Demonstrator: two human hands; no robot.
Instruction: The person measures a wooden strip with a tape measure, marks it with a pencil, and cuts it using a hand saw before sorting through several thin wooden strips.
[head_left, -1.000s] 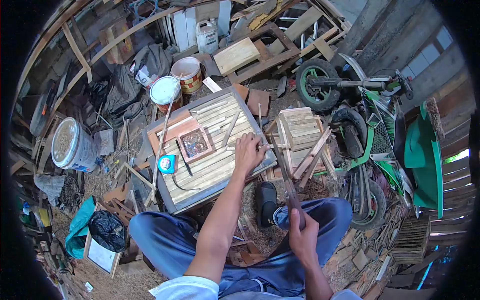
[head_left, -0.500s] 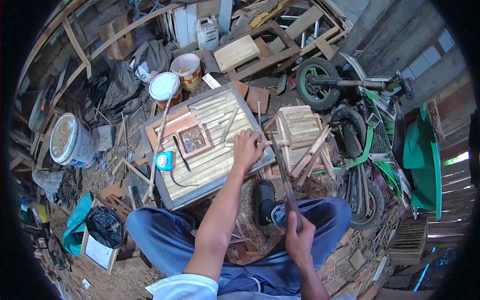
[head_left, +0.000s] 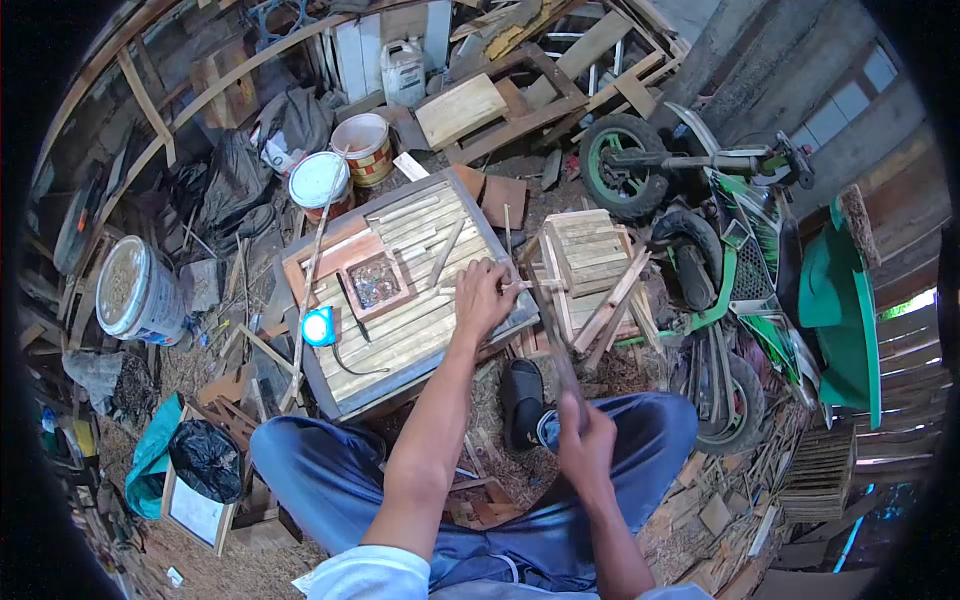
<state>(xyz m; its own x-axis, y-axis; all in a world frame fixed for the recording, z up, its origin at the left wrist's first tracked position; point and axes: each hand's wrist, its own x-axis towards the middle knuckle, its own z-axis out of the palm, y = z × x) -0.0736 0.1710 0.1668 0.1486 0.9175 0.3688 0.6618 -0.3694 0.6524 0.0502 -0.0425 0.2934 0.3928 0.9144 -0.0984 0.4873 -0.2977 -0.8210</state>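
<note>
Since a second ago my right hand (head_left: 586,437) has lifted a little off my thigh and the long blade (head_left: 553,345) it grips has swung with it, its tip now blurred near the thin bamboo stick (head_left: 500,287). That hand is closed tight round the handle, knuckles up. My left hand (head_left: 480,296) has hardly shifted: it lies palm down at the near right corner of the slatted work board (head_left: 400,345), fingers curled over the stick and pinning it against the slats, one end poking out past the edge toward the small slatted crate (head_left: 590,250). How firmly the fingers close underneath I cannot tell. On the board, well apart from my hand, sit a shallow wooden tray of nails (head_left: 374,283), a blue tape measure (head_left: 319,326) at the left edge and a dark cord beside it. Two paint buckets (head_left: 340,165) stand beyond the board, a white pail (head_left: 135,292) off to the left, and a green motorbike (head_left: 740,250) leans on the right. A black sandal (head_left: 522,400) lies between my knees
</note>
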